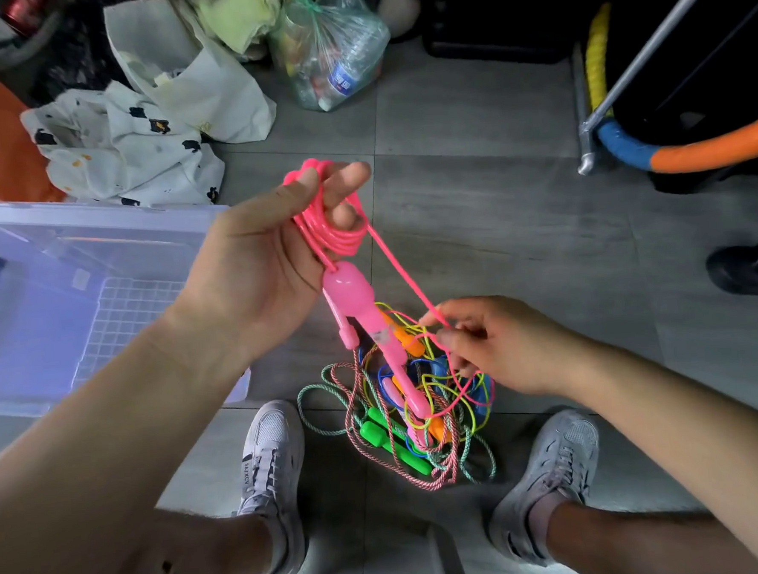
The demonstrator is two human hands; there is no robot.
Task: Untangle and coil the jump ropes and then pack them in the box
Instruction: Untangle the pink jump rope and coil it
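Note:
My left hand (256, 267) is raised above the floor and holds several loops of a pink jump rope (334, 232) wound around its fingers. Two pink handles (361, 314) dangle below the hand. One pink strand runs down and right to my right hand (483, 347), which pinches it between thumb and fingertips. Beneath both hands, a tangled pile of jump ropes (403, 423) lies on the floor: yellow, blue, green-and-white and red-and-white cords with green, orange and blue handles. The clear plastic box (98, 224) sits at the left with a white wire grid in its bottom.
My two grey sneakers (272, 453) (552, 467) flank the pile. White cloth bags (137, 142) and a clear bag of bottles (332, 54) lie at the back. A metal frame (622, 85) and an orange-blue hoop (693, 152) stand at the right.

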